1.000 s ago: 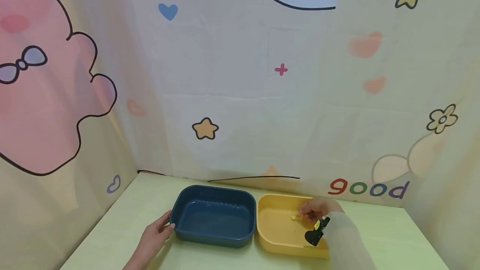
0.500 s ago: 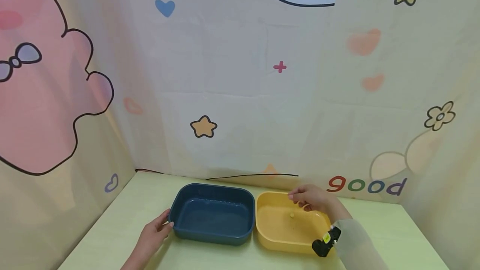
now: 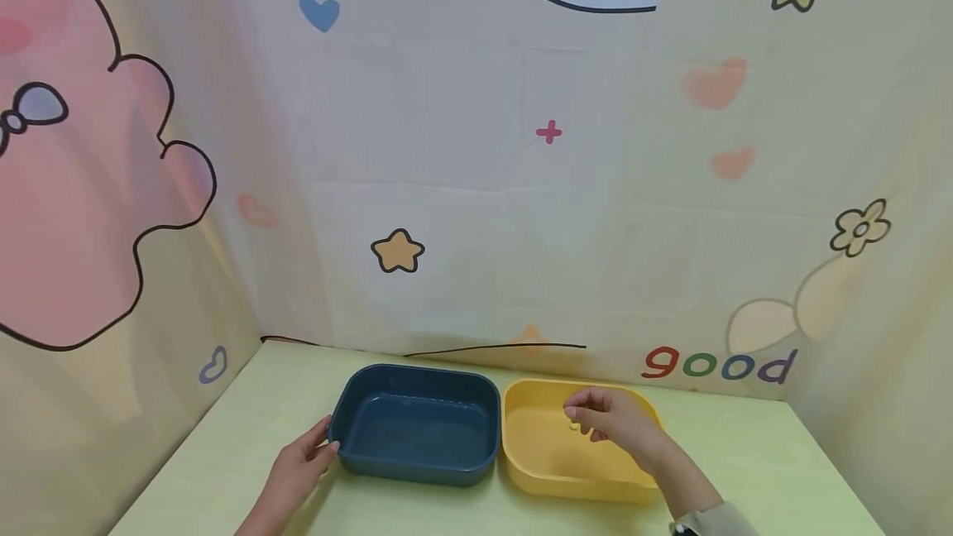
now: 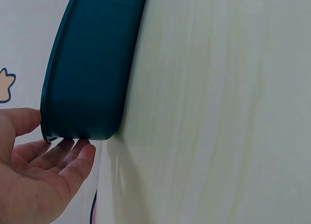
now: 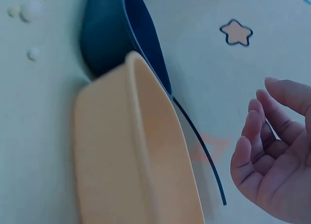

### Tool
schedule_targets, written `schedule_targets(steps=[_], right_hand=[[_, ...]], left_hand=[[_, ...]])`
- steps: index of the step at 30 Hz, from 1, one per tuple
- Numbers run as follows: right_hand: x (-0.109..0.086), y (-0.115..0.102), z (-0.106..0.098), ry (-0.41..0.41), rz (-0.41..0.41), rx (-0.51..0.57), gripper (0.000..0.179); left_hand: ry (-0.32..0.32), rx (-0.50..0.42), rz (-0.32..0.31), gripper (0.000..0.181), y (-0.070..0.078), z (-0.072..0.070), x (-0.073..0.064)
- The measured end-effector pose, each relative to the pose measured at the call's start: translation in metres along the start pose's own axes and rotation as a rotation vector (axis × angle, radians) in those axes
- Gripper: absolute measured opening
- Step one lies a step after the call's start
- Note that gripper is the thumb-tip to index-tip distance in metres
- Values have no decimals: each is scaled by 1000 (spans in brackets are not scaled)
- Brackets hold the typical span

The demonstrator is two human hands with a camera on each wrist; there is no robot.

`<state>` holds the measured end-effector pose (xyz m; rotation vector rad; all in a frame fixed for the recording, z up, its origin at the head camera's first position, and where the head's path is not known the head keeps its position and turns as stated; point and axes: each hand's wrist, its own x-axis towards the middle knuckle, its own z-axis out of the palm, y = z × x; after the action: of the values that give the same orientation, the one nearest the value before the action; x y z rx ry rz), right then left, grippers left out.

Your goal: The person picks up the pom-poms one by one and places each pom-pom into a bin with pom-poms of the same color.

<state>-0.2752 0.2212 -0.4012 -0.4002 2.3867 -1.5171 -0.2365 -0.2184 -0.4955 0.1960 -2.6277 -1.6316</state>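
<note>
A dark blue tray (image 3: 417, 428) stands on the table. My left hand (image 3: 294, 470) rests at its left end, thumb and fingertips touching the corner; the left wrist view has the fingers (image 4: 77, 163) fairly straight against the outer wall. Right beside it is a yellow tray (image 3: 551, 482). A small pale yellow round piece (image 3: 574, 427) lies on its floor, partly behind my right fingertips. My right hand (image 3: 606, 418) is over this tray, fingers loosely bent. In the right wrist view a gap shows between thumb and fingers (image 5: 252, 127), with nothing held.
The pale green table (image 3: 238, 420) reaches out on both sides of the trays. A printed cloth backdrop (image 3: 476, 147) hangs behind. In the right wrist view several small pale round things (image 5: 31, 10) appear blurred at the upper left.
My right hand rises from beside the yellow piece to the yellow tray's back rim, then comes down and toward the middle of the tray. My left hand stays at the blue tray.
</note>
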Motion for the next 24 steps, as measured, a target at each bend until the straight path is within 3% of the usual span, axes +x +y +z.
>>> schedule_targets(steps=[7, 12, 18, 24], right_hand=[[-23, 5, 22, -20, -49, 87, 42], [-35, 15, 39, -52, -28, 145, 42], [-39, 37, 56, -148, -24, 177, 46], [-35, 50, 72, -150, 82, 135, 39]], left_hand=[[1, 4, 14, 56, 1, -2, 0], [4, -3, 12, 55, 2, -1, 0], [6, -1, 1, 55, 0, 0, -1], [12, 0, 1, 55, 1, 0, -1]])
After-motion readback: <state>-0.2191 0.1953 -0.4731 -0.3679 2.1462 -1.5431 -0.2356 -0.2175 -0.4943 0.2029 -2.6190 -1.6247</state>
